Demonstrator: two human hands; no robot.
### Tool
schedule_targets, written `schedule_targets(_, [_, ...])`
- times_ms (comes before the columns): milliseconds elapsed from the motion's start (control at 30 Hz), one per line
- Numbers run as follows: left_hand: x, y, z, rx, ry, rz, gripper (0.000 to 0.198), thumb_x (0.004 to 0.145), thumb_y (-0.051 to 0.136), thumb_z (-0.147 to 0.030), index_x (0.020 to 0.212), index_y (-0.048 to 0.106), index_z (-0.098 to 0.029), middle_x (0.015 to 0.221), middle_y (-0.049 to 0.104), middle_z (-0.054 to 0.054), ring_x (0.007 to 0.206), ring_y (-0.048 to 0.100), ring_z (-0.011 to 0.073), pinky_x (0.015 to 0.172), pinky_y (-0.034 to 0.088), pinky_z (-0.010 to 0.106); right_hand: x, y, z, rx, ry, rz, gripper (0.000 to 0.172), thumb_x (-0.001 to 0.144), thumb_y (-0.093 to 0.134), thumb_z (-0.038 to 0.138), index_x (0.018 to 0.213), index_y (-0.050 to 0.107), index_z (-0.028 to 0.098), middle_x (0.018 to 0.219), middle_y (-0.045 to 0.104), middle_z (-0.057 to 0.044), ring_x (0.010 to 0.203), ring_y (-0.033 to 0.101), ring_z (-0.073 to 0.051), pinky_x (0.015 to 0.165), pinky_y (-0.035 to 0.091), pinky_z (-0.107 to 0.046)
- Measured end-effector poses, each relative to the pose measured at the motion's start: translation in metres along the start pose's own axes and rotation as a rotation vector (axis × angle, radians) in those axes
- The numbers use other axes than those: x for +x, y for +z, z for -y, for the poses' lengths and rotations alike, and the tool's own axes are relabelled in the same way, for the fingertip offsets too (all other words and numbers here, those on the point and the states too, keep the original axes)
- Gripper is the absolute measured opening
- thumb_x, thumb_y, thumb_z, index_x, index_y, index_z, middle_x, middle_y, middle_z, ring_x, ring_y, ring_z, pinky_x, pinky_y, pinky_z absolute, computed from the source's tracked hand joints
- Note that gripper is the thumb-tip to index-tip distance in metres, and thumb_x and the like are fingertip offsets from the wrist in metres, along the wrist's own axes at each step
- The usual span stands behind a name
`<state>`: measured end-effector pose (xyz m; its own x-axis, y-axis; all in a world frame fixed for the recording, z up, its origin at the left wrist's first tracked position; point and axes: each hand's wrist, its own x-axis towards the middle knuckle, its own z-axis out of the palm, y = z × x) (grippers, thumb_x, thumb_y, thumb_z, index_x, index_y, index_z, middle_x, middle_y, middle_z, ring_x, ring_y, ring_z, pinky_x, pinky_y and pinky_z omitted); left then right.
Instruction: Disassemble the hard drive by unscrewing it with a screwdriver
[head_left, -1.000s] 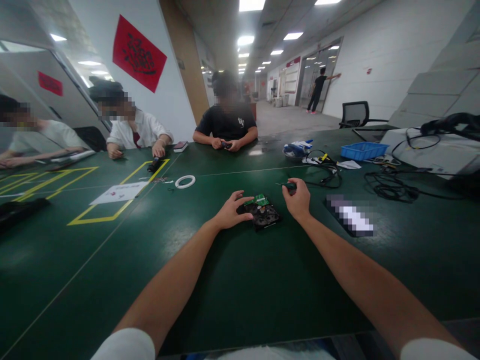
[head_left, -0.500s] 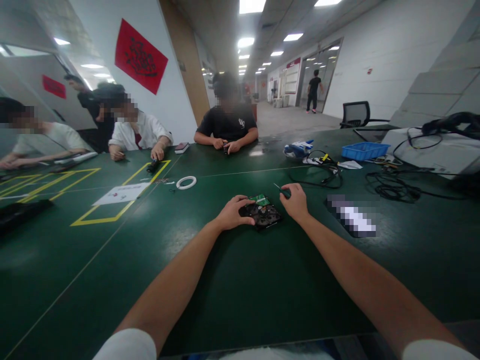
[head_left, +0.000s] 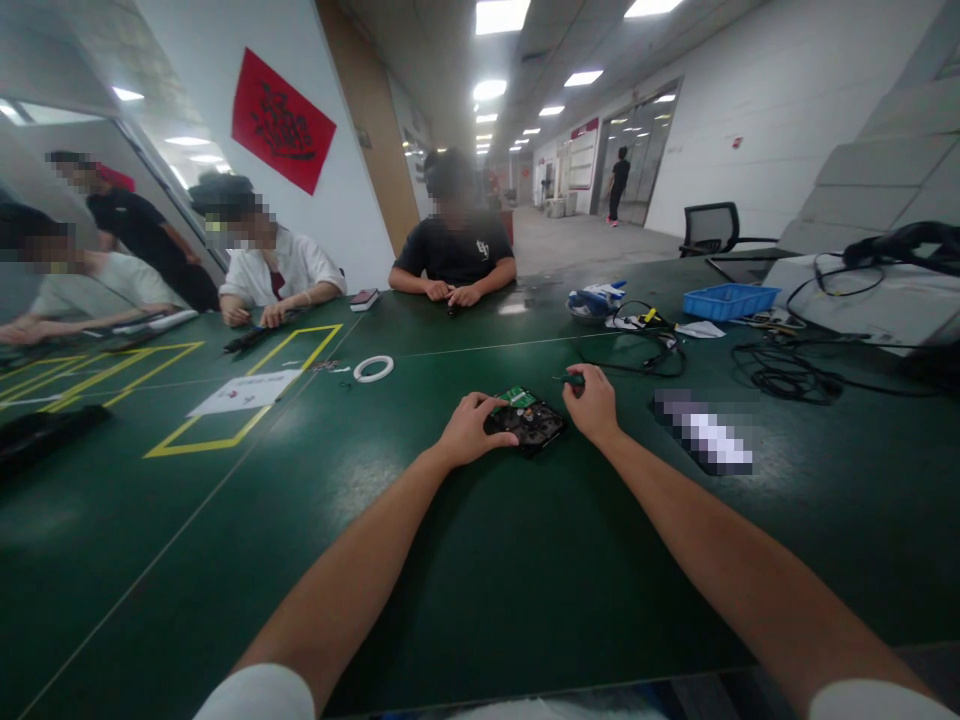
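Note:
A black hard drive [head_left: 537, 426] with a green circuit board [head_left: 517, 396] along its far side lies on the dark green table. My left hand [head_left: 474, 428] grips its left side, with the thumb on the near edge and the fingers at the far left corner. Just right of the drive, my right hand [head_left: 595, 405] is closed around a small screwdriver [head_left: 573, 379]. Its thin shaft points left, apart from the drive. The palm side of my right hand is hidden.
A phone [head_left: 701, 432] lies right of my right hand, with black cables [head_left: 787, 372] beyond it. Farther back stand a blue tray [head_left: 731, 301] and a blue-white bundle [head_left: 595, 300]. Left lie a white ring [head_left: 373, 369] and a paper sheet [head_left: 244, 392]. Several people sit across the table.
The screwdriver has turned in my right hand, its shaft now lying flatter. My left hand still holds the drive. Across the table, a co-worker's hand has drawn a dark object leftward.

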<state>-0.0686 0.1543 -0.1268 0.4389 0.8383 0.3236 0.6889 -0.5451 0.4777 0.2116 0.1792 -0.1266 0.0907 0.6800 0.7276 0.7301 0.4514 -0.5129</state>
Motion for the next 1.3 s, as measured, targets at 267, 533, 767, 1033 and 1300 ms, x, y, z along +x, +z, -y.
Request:
schedule_targets(267, [0.0,0.003,0.002,-0.002,0.006,-0.001,0.079,0.069,0.077,-0.069,0.135,0.059,-0.029,0.128,0.05,0.011,0.122,0.05,0.0333,0.106,0.043,0.052,0.0,-0.001,0.005,-0.005,-0.014,0.001,0.023,0.078,0.057,0.017,0.1,0.062,0.02,0.103,0.065,-0.011,0.1,0.062,-0.029,0.093,0.052,-0.046])
schedule_targets(533, [0.0,0.0,0.005,-0.01,0.02,0.02,0.084,0.065,0.08,-0.069,0.136,0.059,-0.03,0.127,0.05,0.012,0.121,0.051,0.0336,0.105,0.043,0.052,0.001,0.0,0.002,0.009,-0.035,-0.003,0.03,0.077,0.059,0.017,0.107,0.06,0.019,0.103,0.067,-0.011,0.097,0.064,-0.028,0.091,0.053,-0.045])
schedule_targets(767, [-0.001,-0.002,0.003,-0.009,0.024,0.021,0.084,0.066,0.079,-0.069,0.137,0.057,-0.031,0.128,0.05,0.011,0.121,0.051,0.0334,0.105,0.043,0.052,0.0,-0.001,0.006,0.087,0.067,-0.018,0.04,0.084,0.062,0.029,0.122,0.054,0.019,0.106,0.07,-0.01,0.078,0.067,-0.023,0.08,0.056,-0.042])
schedule_targets(1033, [-0.001,0.0,0.004,-0.01,0.023,0.012,0.083,0.066,0.081,-0.067,0.136,0.058,-0.031,0.129,0.05,0.011,0.122,0.05,0.0336,0.106,0.043,0.052,-0.001,-0.008,0.025,0.105,0.042,-0.141,0.057,0.094,0.056,0.047,0.141,0.042,0.019,0.107,0.068,-0.012,0.083,0.067,-0.025,0.083,0.057,-0.045])
schedule_targets(1300, [0.0,0.0,0.003,-0.001,0.03,-0.002,0.083,0.065,0.081,-0.067,0.136,0.058,-0.03,0.127,0.051,0.011,0.12,0.051,0.0326,0.105,0.044,0.051,-0.011,-0.003,0.047,0.23,-0.01,-0.027,0.064,0.095,0.055,0.047,0.149,0.034,0.02,0.121,0.066,-0.014,0.091,0.071,-0.026,0.089,0.059,-0.047])
